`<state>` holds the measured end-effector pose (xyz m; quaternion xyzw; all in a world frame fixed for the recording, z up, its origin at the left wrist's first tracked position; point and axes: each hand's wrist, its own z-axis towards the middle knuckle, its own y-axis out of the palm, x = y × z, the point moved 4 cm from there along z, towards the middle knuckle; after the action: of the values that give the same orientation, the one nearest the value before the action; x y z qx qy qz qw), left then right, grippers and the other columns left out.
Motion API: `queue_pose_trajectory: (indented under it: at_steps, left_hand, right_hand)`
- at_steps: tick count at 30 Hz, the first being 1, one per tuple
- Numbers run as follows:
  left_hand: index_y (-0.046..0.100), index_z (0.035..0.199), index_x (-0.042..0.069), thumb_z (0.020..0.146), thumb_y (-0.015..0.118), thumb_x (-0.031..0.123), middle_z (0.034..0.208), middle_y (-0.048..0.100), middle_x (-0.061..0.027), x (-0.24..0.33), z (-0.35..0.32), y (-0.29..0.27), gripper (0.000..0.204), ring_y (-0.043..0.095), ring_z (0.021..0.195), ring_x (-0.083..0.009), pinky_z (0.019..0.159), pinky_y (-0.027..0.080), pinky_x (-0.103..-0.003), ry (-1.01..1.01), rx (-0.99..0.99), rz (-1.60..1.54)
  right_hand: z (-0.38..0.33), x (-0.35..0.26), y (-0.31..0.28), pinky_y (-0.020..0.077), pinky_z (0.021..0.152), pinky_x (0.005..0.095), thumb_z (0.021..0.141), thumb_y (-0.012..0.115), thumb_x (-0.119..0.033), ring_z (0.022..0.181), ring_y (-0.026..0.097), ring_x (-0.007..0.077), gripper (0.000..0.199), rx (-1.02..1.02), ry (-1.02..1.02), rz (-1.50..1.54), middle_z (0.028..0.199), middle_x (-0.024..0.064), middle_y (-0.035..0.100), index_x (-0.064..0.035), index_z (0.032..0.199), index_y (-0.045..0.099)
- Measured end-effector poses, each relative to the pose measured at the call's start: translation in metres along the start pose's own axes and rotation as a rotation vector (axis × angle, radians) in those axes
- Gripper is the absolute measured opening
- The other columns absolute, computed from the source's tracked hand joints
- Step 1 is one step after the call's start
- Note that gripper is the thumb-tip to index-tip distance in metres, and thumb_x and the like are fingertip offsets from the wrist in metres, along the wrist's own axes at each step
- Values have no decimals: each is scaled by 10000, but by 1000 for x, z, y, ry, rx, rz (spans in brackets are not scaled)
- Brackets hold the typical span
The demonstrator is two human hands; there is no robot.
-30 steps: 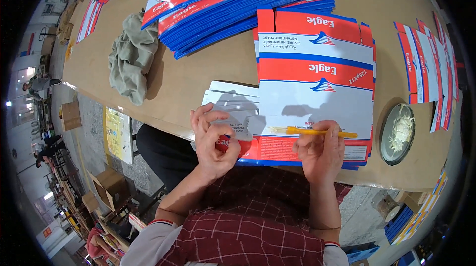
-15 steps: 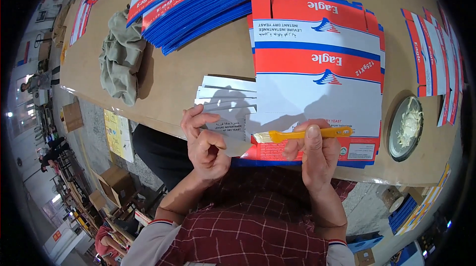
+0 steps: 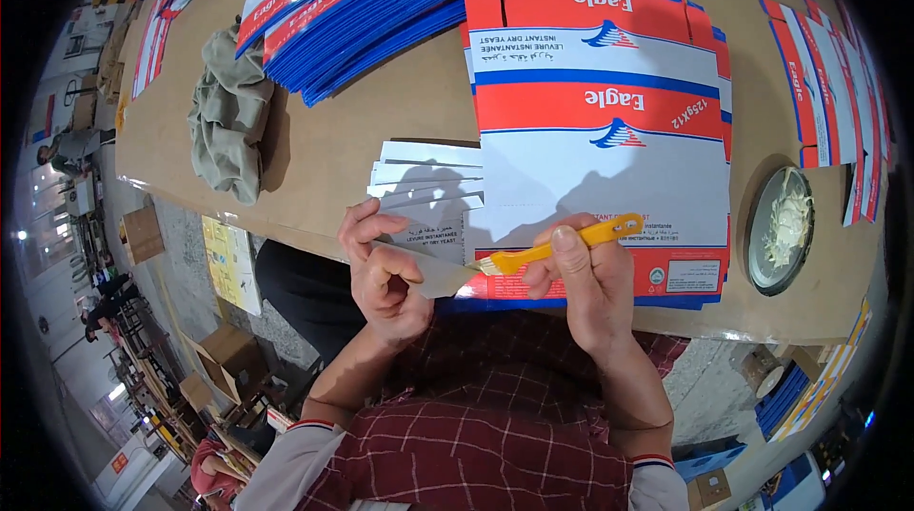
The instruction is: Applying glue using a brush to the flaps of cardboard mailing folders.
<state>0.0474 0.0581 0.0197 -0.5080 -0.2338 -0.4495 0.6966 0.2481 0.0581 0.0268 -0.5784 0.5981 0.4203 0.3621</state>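
Observation:
My right hand grips a paintbrush by its yellow handle, with the pale bristles pointing left. Those bristles meet the tip of a greyish-white cardboard flap. Curled fingers of my left hand pinch the flap's other end. Under both hands lies a stack of flat, printed carton blanks in red, white and blue, near the table edge. Several white side flaps fan out from its left side. Whether the held flap belongs to the top blank, I cannot tell.
At the right, a round dish holds white paste. More carton blanks lie beyond it. A tall pile of blanks stands at the back, beside a crumpled green-grey cloth. Cardboard boxes sit on the floor at left.
The brush has tilted, its handle end rising and its bristles coming down leftward onto the flap. My right hand has shifted slightly left. The left hand still pinches.

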Motion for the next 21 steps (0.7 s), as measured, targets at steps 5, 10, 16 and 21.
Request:
queue_pose_trajectory:
  at_steps: [5,10,16,21]
  left_hand:
    - [445,662,141,613,645,79,1067,453,-96,2,1,-1,215,308,1182,-317,966,225,-429,2,-12,16]
    - [445,661,146,614,652,87,1055,455,-91,1,-1,-1,220,314,1172,-313,968,222,-428,8,-14,40]
    - [446,658,148,617,659,117,1048,459,-86,2,0,-2,219,325,1156,-306,973,208,-431,-9,7,35]
    - [448,659,149,607,671,138,1041,459,-95,2,0,-2,229,331,1147,-315,975,199,-445,0,-5,35]
  right_hand:
    - [-1,7,-9,426,497,199,944,360,-301,497,528,98,356,131,4,279,572,66,562,8,874,523]
    - [1,1,0,426,484,197,943,364,-300,494,529,99,363,80,-15,67,576,73,562,15,858,523]
    - [4,1,-5,427,483,201,942,368,-294,492,527,102,364,-19,59,37,575,73,559,25,852,517]
    - [3,7,-9,426,487,206,943,366,-281,489,520,101,356,98,-1,258,568,67,551,28,852,517]
